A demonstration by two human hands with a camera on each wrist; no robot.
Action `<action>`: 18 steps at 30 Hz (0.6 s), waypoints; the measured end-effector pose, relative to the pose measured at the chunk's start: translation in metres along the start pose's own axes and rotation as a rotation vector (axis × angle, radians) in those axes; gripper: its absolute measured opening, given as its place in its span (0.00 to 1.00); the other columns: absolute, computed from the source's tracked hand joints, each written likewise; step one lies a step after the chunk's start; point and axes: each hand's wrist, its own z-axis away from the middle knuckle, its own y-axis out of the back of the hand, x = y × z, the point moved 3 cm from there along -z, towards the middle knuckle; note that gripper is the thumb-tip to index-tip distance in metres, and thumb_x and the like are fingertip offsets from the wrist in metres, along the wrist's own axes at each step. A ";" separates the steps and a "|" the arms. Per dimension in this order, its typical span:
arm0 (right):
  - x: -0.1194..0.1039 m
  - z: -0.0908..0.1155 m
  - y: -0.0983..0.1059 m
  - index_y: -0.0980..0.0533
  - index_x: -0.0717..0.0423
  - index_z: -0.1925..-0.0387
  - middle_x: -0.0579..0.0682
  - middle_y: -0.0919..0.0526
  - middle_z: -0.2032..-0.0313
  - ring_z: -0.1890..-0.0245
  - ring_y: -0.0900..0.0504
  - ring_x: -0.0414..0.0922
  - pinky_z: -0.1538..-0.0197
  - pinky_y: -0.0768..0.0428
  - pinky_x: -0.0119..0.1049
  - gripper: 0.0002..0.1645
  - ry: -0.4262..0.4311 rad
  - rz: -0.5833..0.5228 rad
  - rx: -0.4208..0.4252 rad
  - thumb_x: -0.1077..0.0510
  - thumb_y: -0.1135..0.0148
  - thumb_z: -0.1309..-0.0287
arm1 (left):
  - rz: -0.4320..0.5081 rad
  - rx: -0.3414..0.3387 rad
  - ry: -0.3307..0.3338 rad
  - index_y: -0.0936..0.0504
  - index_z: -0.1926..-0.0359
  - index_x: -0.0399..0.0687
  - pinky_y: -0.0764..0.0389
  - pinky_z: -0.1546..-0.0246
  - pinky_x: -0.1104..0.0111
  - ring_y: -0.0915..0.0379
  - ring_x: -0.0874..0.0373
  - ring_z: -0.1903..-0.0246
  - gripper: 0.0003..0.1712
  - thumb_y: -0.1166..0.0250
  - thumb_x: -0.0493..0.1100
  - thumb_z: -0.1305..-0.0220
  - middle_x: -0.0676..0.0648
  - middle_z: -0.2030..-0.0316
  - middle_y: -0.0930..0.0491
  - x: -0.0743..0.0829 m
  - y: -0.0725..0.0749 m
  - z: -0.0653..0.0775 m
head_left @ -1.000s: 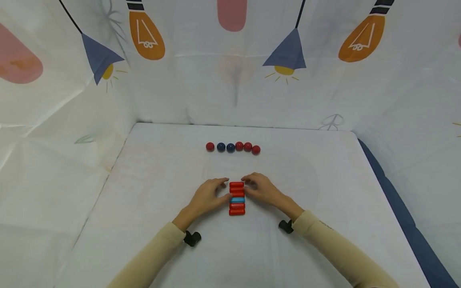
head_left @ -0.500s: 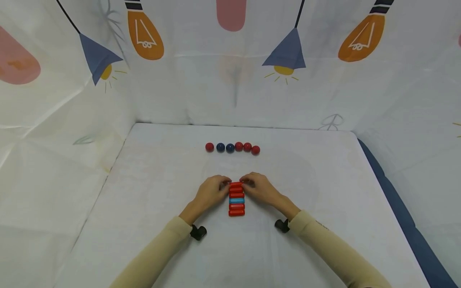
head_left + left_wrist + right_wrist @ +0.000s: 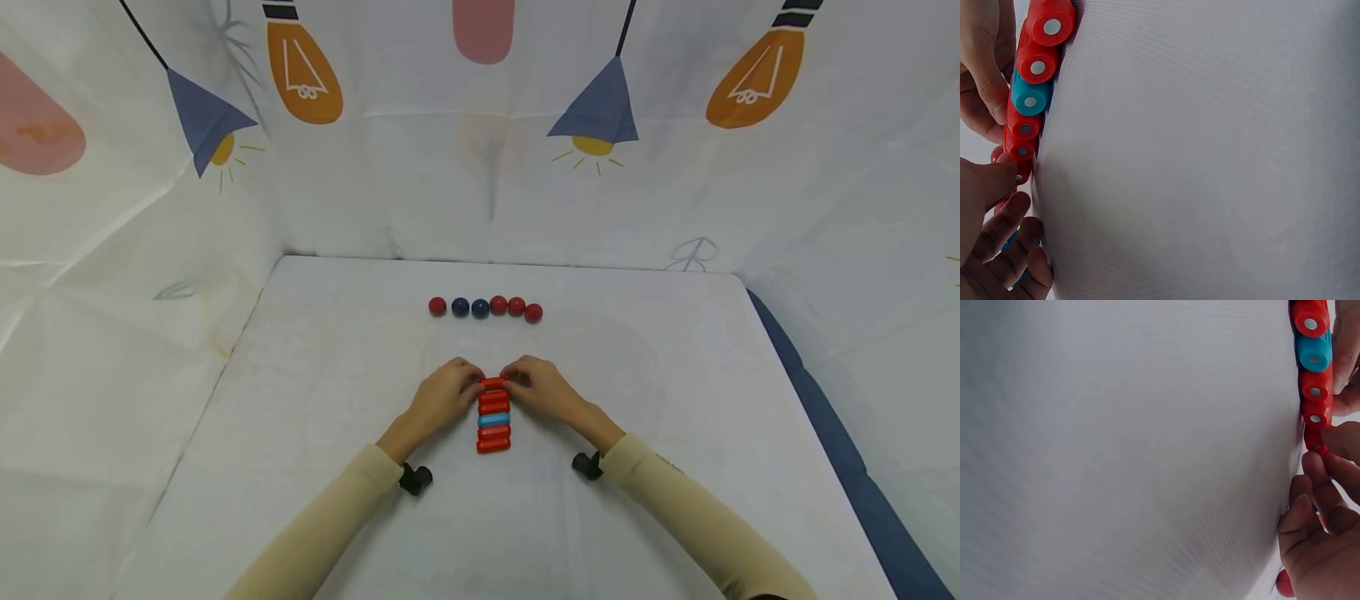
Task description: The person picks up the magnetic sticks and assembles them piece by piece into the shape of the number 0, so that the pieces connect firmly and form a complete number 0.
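Observation:
In front of me a column of short magnetic rods with round metal ends runs away over the white table. Most are red, with one blue rod (image 3: 493, 420) among them. Thumb and fingers of my left hand (image 3: 444, 393) pinch the left end of the farthest red rod (image 3: 492, 383). My right hand (image 3: 545, 392) pinches its right end. A narrow gap shows between this rod and the others. In the left wrist view the blue rod (image 3: 1030, 98) lies between red ones, metal ends facing the camera. Fingertips partly hide the far rod's ends.
Beyond the hands, several balls form a loose row: a red ball (image 3: 437, 307) at the left, two blue balls (image 3: 461, 307), then more red balls (image 3: 516, 307). A patterned white sheet (image 3: 420, 183) hangs behind the table's back edge.
My left hand has moved forward from beside the blue rod to the far end of the column. Both hands now pinch the farthest red rod, which has shifted slightly away from the others.

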 end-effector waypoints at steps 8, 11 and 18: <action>0.000 -0.010 0.006 0.17 0.58 0.49 0.51 0.15 0.57 0.59 0.21 0.44 0.50 0.18 0.39 0.14 -0.028 -0.015 -0.029 0.59 0.32 0.35 | 0.057 -0.033 0.031 0.14 0.49 0.46 0.18 0.59 0.66 0.24 0.58 0.64 0.12 0.32 0.43 0.30 0.49 0.59 0.15 -0.001 0.006 -0.009; 0.000 -0.014 0.009 0.17 0.59 0.49 0.52 0.14 0.56 0.58 0.20 0.45 0.50 0.17 0.39 0.14 -0.027 -0.012 -0.034 0.59 0.32 0.35 | 0.058 -0.035 0.031 0.15 0.46 0.46 0.19 0.59 0.67 0.25 0.59 0.64 0.14 0.32 0.43 0.30 0.49 0.58 0.15 -0.002 0.007 -0.014; 0.003 -0.027 0.019 0.18 0.60 0.48 0.54 0.13 0.55 0.58 0.19 0.46 0.49 0.17 0.41 0.15 -0.036 -0.003 -0.030 0.60 0.33 0.34 | 0.039 -0.010 0.013 0.15 0.45 0.48 0.17 0.56 0.65 0.22 0.57 0.61 0.17 0.29 0.44 0.33 0.49 0.55 0.14 -0.004 0.011 -0.030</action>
